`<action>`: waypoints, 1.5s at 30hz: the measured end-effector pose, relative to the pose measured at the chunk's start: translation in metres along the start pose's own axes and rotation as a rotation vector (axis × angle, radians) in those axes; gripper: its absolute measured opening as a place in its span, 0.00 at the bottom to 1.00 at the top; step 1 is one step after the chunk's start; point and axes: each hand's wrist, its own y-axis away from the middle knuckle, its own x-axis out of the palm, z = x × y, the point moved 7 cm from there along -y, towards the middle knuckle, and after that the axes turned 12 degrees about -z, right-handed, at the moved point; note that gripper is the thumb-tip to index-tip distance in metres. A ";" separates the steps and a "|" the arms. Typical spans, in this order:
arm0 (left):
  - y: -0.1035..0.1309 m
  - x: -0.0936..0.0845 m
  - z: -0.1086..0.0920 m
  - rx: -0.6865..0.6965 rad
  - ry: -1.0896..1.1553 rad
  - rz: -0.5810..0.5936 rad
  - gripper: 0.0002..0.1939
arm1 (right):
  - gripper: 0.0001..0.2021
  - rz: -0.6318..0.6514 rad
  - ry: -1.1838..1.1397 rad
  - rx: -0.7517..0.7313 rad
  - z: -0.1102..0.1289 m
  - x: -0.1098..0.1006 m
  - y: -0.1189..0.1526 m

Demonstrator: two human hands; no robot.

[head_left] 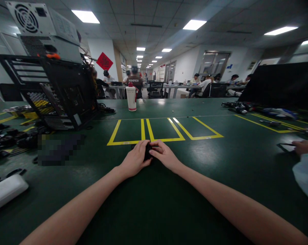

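Both of my hands meet at the middle of the green table (pixel 154 197), just in front of the yellow taped outlines. Wrapped over a small black object (pixel 147 152) from the left is my left hand (pixel 136 158), its fingers closed around it. My right hand (pixel 165 156) pinches the same object from the right with thumb and fingers. Most of the object is covered by my fingers, so its kind cannot be made out. It sits at or very near the table surface.
An open black computer case (pixel 67 92) with power supplies (pixel 46 27) on top stands at the left. A white tumbler (pixel 131 98) is behind the yellow tape outlines (pixel 166 140). A co-worker's hand (pixel 305 147) is at the right edge, near cables (pixel 239 107).
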 end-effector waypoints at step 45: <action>0.001 -0.002 0.000 0.013 0.005 0.016 0.29 | 0.14 0.073 0.145 -0.043 0.007 0.003 0.008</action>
